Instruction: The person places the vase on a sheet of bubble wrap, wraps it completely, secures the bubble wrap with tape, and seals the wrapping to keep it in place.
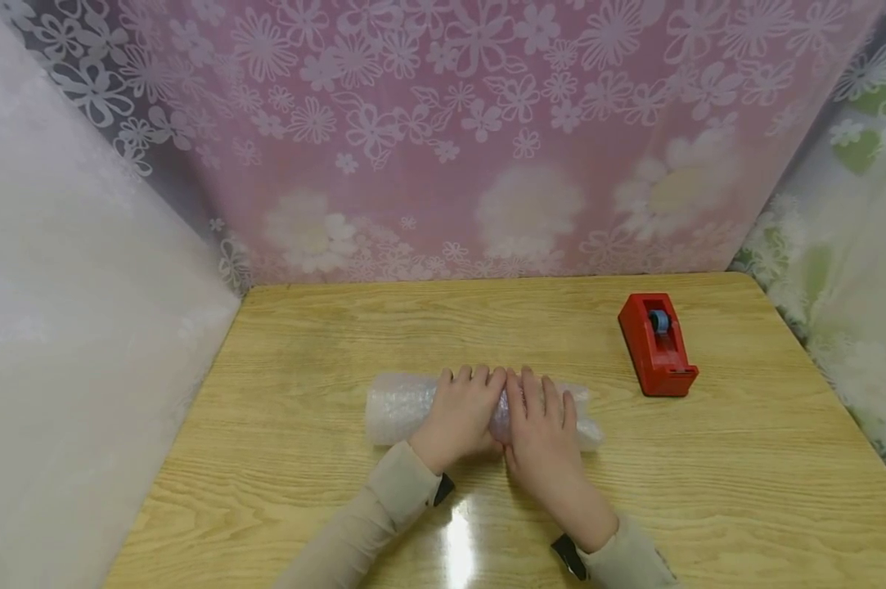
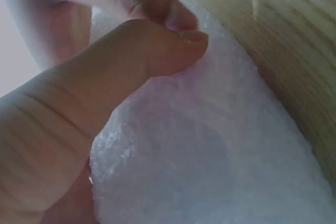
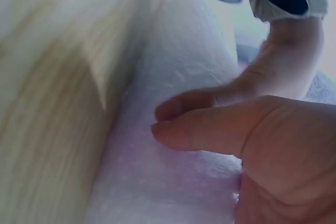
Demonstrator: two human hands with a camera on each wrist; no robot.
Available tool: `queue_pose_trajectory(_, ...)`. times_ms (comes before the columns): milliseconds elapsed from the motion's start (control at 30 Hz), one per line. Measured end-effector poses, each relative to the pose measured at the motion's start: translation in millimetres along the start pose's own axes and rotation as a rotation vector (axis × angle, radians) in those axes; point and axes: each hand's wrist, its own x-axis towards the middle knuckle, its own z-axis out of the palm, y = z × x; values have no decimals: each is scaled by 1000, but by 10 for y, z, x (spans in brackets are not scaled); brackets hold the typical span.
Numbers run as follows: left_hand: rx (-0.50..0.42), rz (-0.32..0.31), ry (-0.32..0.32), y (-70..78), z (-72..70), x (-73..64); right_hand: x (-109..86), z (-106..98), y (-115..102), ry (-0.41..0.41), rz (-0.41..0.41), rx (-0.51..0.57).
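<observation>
A bundle of clear bubble wrap, rolled into a cylinder, lies crosswise on the wooden table. A pinkish-purple tint shows through its middle; what is inside is hidden. My left hand holds it just left of centre, fingers over the top and thumb along the near side. Close beside, my right hand grips it the same way, right of centre. In the left wrist view the left thumb presses on the wrap, its tip beside the other hand's thumb. The right wrist view also shows both thumbtips meeting on the wrap.
A red tape dispenser with a roll of tape stands at the right rear of the table. Loose wrap sticks out at the bundle's right end. Flowered curtains surround the table at the back and both sides.
</observation>
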Motion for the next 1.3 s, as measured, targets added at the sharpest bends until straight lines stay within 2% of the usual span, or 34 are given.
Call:
queue_pose_trajectory(333,-5,-19,-19,-19,-6,2,-14,57,38,43,-36,-28)
queue_pose_trajectory(433,1,-23,19,-4,4,-43,2,56,47,49,-45,-25)
queue_pose_trajectory(667,56,-7,169,46,45,-165,55,-3,90,-9,-31,6)
queue_pose_trajectory(867,90,-3,235,62,96,-198,91,-68,91,-61,-30,31)
queue_pose_trajectory(1100,86,1,250,44,130,-162,148,-70,133,-106,-29,40)
queue_pose_trajectory(1300,61,-10,205,3,152,-85,208,-103,155,-171,-12,55)
